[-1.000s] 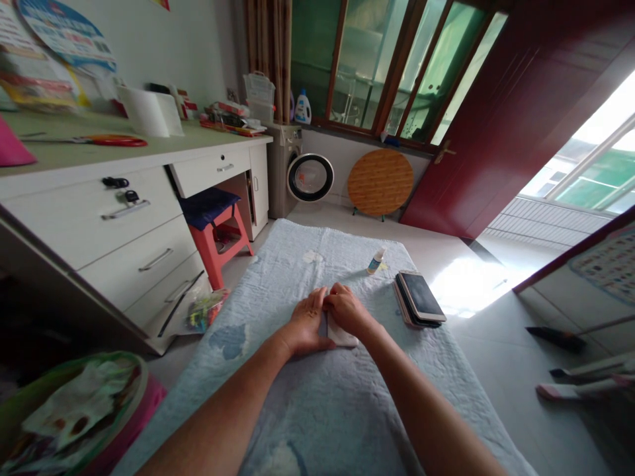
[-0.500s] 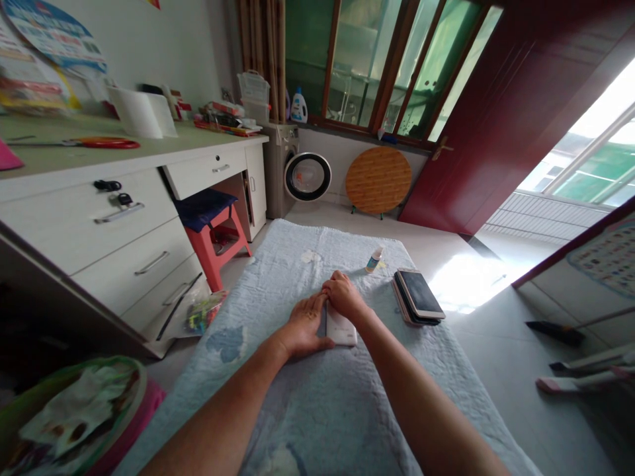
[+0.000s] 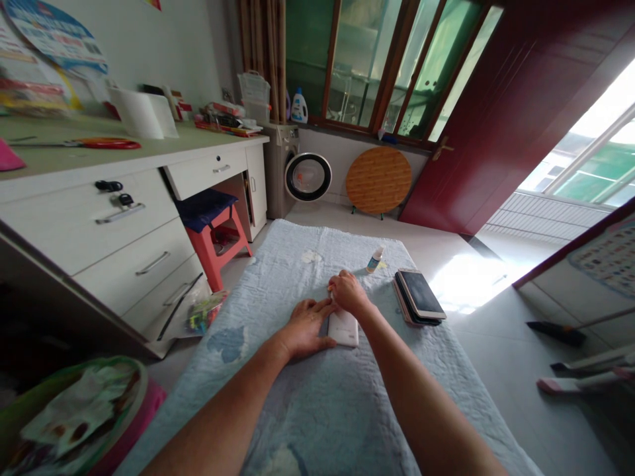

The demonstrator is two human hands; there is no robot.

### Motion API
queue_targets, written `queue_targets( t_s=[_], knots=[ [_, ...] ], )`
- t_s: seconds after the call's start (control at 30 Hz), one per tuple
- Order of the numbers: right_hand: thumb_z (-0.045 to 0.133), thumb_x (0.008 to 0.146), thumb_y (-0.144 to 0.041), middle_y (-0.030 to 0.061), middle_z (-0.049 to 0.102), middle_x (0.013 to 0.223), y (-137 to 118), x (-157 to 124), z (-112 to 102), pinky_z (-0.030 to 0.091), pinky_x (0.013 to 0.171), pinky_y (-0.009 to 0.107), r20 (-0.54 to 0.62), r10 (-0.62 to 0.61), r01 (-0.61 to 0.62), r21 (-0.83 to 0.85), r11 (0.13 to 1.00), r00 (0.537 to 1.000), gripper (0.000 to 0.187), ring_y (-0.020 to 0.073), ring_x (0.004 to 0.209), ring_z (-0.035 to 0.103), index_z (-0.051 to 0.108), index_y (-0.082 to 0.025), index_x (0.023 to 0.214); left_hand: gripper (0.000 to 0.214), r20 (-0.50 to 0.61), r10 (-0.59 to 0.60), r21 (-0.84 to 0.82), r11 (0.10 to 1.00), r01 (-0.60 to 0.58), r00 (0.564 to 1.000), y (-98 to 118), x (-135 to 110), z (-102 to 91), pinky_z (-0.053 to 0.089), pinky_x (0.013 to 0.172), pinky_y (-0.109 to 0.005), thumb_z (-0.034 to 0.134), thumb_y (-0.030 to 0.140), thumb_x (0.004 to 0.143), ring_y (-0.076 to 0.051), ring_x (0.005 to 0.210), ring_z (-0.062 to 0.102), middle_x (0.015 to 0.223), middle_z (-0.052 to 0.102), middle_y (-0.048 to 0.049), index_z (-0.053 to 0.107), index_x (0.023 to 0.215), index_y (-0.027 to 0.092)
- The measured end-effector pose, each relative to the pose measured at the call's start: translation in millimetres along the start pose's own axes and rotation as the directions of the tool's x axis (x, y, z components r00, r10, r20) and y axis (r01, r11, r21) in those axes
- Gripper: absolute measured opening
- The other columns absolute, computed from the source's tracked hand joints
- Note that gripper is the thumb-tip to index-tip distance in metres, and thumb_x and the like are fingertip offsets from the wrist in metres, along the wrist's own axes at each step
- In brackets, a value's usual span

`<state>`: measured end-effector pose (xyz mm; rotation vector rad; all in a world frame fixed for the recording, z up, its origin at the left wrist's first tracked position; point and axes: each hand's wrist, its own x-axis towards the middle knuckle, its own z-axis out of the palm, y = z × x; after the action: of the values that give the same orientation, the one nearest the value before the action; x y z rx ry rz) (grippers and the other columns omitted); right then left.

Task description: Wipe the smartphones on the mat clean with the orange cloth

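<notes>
A white smartphone (image 3: 343, 328) lies back side up on the quilted cloth, its far part covered by my hands. My left hand (image 3: 308, 329) rests flat along the phone's left side, fingers stretched and thumb apart, touching its edge near the lower corner. Over the phone's far end my right hand (image 3: 347, 291) is closed, fingers bent downward. A bit of something pale shows under its fingertips, too small to name. Beyond my right hand stands a small spray bottle (image 3: 374, 260). To the right is a stack of phones (image 3: 421, 297), the top one screen up.
The light blue quilted cloth (image 3: 297, 258) covers the surface before me. A white desk (image 3: 149, 165) and red stool (image 3: 213, 254) stand left, a lined bin (image 3: 141, 396) at lower left. Ahead are a washing machine (image 3: 282, 158), its door ajar, and a round wooden board (image 3: 380, 178).
My right hand has shifted slightly on the phone, its fingers now more bent. More of the phone's left edge shows between my hands. The bottle and phone stack have stayed put.
</notes>
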<state>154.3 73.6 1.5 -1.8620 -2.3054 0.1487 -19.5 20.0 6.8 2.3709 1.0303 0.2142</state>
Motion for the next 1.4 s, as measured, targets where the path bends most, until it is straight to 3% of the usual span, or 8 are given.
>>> queue_targets(
  t_s=[0.37,0.73,1.4],
  knots=[
    [0.045,0.092,-0.021,0.0123,0.063,0.095,25.3,-16.0,-8.7,0.039,0.082,0.028,0.009,0.158,-0.157,-0.015,0.987,0.987,0.027,0.0189,0.091,0.059,0.070,-0.013,0.095,0.077,-0.033,-0.010,0.066,0.998,0.013,0.999,-3.1,1.8,6.4,0.025,0.110,-0.044,0.068,0.054,0.072,-0.035,0.132,0.034,0.150,0.038,-0.0020,0.042,0.140,0.028],
    [0.044,0.091,-0.025,0.0143,0.068,0.092,23.6,-42.3,-8.2,0.039,0.071,0.026,-0.049,0.385,-0.384,0.022,0.923,0.922,0.029,0.0203,0.086,0.062,0.070,-0.013,0.090,0.078,-0.018,-0.027,0.087,0.996,0.029,0.999,-1.4,1.7,5.2,0.023,0.110,-0.046,0.069,0.055,0.072,-0.035,0.134,0.032,0.154,0.032,-0.0035,0.041,0.140,0.028],
    [0.043,0.091,-0.023,0.0114,0.068,0.092,-15.8,-107.1,-17.8,0.036,0.068,0.025,0.027,0.421,-0.421,0.045,0.906,0.907,0.024,0.0175,0.080,0.062,0.065,-0.015,0.089,0.075,-0.055,-0.013,0.152,0.988,0.022,0.998,-2.8,4.4,10.4,0.027,0.108,-0.046,0.066,0.058,0.074,-0.034,0.129,0.037,0.151,0.037,-0.0041,0.043,0.138,0.027]
  ],
)
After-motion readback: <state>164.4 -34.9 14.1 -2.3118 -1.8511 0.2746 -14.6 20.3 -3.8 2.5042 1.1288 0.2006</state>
